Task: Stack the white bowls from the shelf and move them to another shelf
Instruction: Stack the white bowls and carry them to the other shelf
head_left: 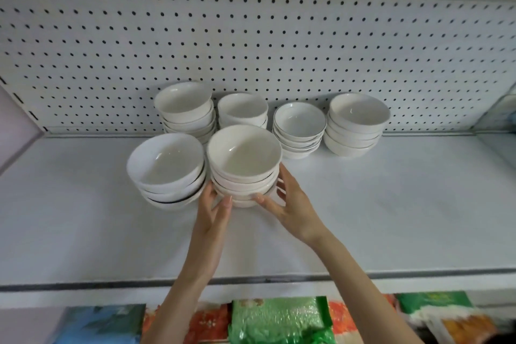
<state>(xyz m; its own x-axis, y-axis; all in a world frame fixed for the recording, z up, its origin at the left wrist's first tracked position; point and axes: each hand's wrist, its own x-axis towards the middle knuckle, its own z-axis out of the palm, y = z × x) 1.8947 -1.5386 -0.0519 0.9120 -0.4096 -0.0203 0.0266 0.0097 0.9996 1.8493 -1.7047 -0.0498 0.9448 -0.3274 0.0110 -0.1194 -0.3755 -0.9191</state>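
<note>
Front-left bowl stack (167,170) is left standing on the shelf (391,204). Just beside it, the front-centre bowl stack (244,165) is gripped low from both sides: the left hand (215,209) is curled round the bottom bowls, and the right hand (290,204) is wrapped round the opposite side. The low hold is probably chosen so the pile is carried from beneath without tipping. Whether it is lifted or seated can't be told. Two rear bowl stacks (184,109), a shallow-dish stack (300,128) and a far-right bowl stack (357,126) are untouched. Every top bowl is empty.
</note>
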